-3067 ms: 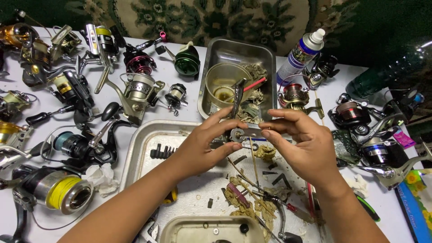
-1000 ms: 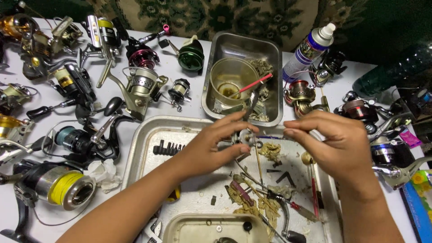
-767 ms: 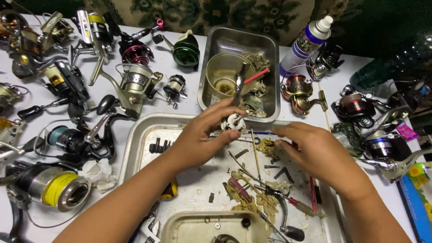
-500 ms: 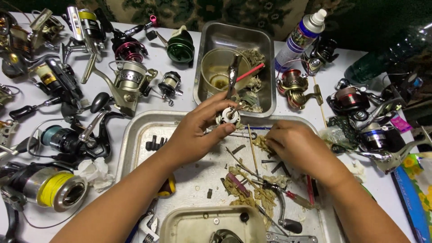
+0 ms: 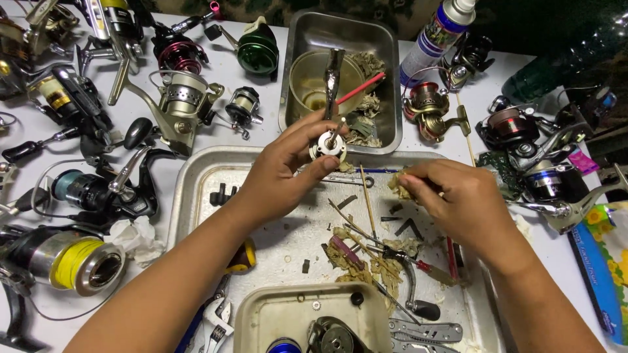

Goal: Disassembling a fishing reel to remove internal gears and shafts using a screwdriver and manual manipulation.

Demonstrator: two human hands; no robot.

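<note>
My left hand point(image 5: 288, 171) pinched a small round reel part point(image 5: 328, 145) over the tray's point(image 5: 196, 196) far edge, its shaft upright, while my right hand point(image 5: 451, 202), nearer the right edge, closed its fingers on a grimy rag scrap point(image 5: 399, 186) just beside it.

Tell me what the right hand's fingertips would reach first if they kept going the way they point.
The right hand points left across the large metal tray, pinching a soiled wad. Straight on, it would probably first meet the thin wooden stick, then the left hand holding the small round reel part; depth is unclear.
</note>
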